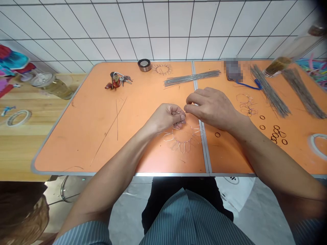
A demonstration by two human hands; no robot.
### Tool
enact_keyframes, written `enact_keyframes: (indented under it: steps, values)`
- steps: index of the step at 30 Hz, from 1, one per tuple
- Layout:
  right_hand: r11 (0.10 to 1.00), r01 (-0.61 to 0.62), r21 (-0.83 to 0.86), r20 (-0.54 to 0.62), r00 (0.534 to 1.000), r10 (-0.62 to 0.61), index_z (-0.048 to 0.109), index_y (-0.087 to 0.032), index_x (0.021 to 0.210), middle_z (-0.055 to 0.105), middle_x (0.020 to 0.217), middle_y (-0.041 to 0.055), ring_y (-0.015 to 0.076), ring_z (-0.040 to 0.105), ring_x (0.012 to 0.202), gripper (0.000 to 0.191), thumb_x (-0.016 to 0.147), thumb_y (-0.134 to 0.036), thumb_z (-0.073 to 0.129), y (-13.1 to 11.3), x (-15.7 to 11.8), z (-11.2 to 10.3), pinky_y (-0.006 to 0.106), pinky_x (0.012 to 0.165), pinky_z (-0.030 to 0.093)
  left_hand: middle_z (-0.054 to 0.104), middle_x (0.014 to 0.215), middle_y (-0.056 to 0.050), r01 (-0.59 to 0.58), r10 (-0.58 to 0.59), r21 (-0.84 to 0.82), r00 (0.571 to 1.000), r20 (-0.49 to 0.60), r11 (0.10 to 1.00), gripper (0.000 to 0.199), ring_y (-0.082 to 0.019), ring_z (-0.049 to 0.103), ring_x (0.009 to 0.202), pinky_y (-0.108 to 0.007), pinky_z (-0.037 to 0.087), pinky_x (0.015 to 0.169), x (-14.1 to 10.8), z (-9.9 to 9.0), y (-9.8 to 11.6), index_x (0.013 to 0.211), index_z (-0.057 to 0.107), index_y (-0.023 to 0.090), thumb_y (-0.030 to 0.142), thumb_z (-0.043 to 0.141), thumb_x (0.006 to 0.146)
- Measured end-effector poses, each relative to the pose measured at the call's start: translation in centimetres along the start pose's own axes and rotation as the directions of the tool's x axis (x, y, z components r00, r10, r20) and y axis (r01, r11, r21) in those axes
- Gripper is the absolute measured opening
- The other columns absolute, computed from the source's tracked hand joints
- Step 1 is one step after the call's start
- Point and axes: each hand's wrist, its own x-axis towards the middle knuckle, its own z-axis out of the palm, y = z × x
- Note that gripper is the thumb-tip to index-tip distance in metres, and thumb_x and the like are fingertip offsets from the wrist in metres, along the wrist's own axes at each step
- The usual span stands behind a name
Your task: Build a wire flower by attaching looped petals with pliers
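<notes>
A thin wire flower frame (182,137), a ring with several looped petals, lies on the orange table (89,136) near its front edge. My left hand (167,117) is closed on the upper part of this wire frame. My right hand (211,107) pinches a wire at the same spot with thumb and forefinger, just right of the left hand. The two hands almost touch above the table's middle seam.
A bundle of straight wires (191,78) lies behind the hands. More wire bundles (270,90) lie at the right, with small dark rings (277,132) and loose wire loops (246,103). Keys (117,80), a metal tape roll (144,64) and a finished wire ring (162,69) sit at the back.
</notes>
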Motion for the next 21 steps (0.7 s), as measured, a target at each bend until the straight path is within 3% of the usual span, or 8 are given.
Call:
enact_keyframes:
  steps: [10, 16, 21]
  values:
    - [0.991, -0.088, 0.1, 0.019, 0.996, 0.086, 0.073, -0.019, 0.081, 0.069, 0.087, 0.0064, 0.0195, 0.046, 0.077, 0.032, 0.102, -0.006, 0.053, -0.4, 0.4, 0.1, 0.039, 0.067, 0.024, 0.075, 0.069, -0.005, 0.019, -0.019, -0.022, 0.999, -0.04, 1.0, 0.019, -0.011, 0.066, 0.058, -0.025, 0.052, 0.06, -0.1, 0.4, 0.0, 0.074, 0.075, 0.012, 0.003, 0.073, 0.092]
    - [0.959, -0.246, 0.141, 0.045, 0.969, 0.242, 0.075, -0.02, 0.083, 0.069, 0.087, 0.0059, 0.0186, 0.047, 0.073, 0.033, 0.106, -0.019, 0.052, -1.4, 0.4, 0.2, 0.038, 0.063, 0.019, 0.074, 0.066, -0.006, -0.004, -0.001, -0.047, 0.996, -0.09, 0.999, 0.018, -0.012, 0.065, 0.056, -0.028, 0.054, 0.06, -0.1, 0.6, 0.0, 0.073, 0.074, 0.013, 0.009, 0.075, 0.09]
    - [0.905, -0.377, 0.198, 0.07, 0.926, 0.37, 0.076, -0.019, 0.085, 0.068, 0.088, 0.0056, 0.0168, 0.045, 0.069, 0.032, 0.104, -0.019, 0.051, -2.0, 0.6, -0.3, 0.036, 0.061, 0.018, 0.076, 0.068, -0.006, -0.029, 0.019, -0.071, 0.99, -0.137, 0.997, 0.015, -0.012, 0.067, 0.057, -0.027, 0.055, 0.062, -0.2, 0.7, 0.1, 0.075, 0.075, 0.013, 0.012, 0.075, 0.09]
